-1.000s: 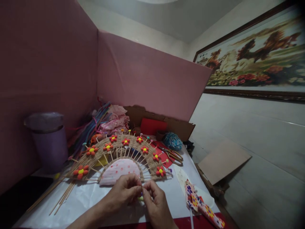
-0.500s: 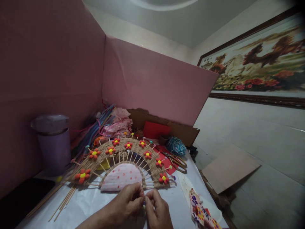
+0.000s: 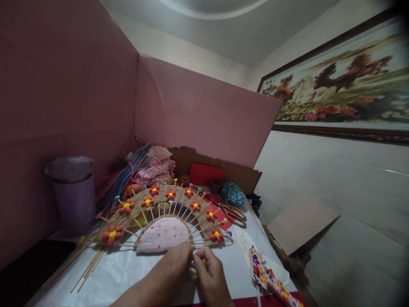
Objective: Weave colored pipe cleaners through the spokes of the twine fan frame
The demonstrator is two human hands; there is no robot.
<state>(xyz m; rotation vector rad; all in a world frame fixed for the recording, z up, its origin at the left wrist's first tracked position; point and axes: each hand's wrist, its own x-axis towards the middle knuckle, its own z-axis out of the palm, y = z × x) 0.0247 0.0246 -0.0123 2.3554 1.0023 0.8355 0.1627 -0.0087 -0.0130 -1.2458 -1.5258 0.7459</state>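
Note:
My left hand and my right hand meet at the near edge of a half-round fan of woven twine. Both are closed, thumbs and fingertips pinched close together. What they pinch is too small to make out; a bit of purple and pale green shows between them. Red clay flowers with yellow centres dot the twine band, and thin sticks with coloured tips stick out around its rim. Just beyond my left fingers is the fan's half-round centre of white dotted cloth.
Scissors lie on red paper right of the fan, near a blue yarn ball. Floral fabric pieces rest at the right edge. Loose sticks and a purple bin are on the left. Pink panels stand behind.
The view has shifted slightly, bringing a red strip into sight at the bottom. My left hand has turned so its fingers show less. Both hands stay pinched together by the fan.

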